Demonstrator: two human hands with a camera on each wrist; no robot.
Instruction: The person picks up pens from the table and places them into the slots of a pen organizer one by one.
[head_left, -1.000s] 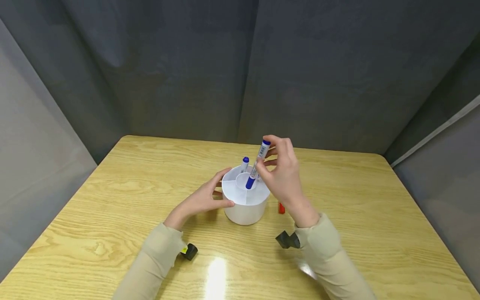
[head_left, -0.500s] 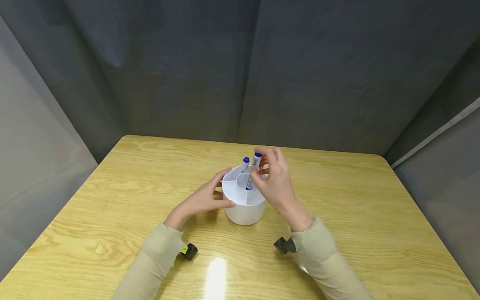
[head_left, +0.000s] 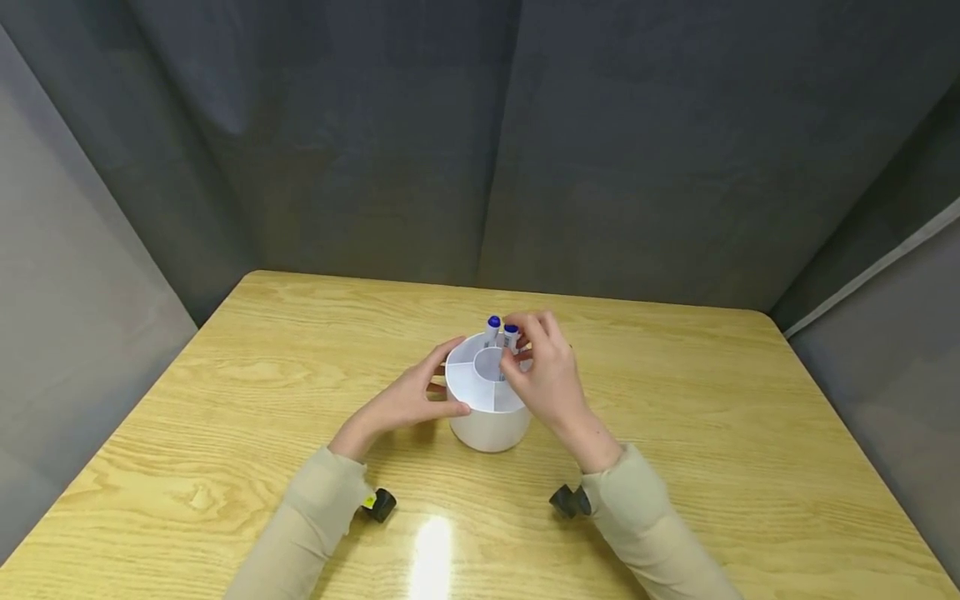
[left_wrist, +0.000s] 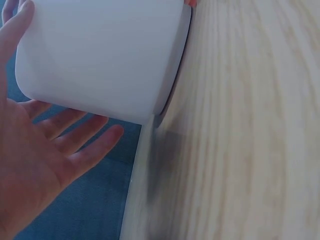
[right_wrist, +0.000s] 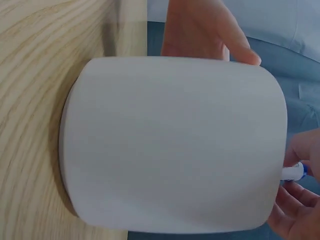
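Holder: white round holder [head_left: 491,412], divided into compartments, centre of the frame on the wooden table [head_left: 675,433].
Left hand: left hand [head_left: 405,400] cups holder's left wall, fingers straight.
Right hand: right hand [head_left: 547,375] pinches blue-capped marker [head_left: 511,336], upright in the holder.
Second marker: second blue-capped marker [head_left: 492,327], just left of it, rear compartment.

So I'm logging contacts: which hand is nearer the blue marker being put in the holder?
Right. The right hand pinches the blue marker at its top; the left hand rests on the white holder's opposite side, apart from it.
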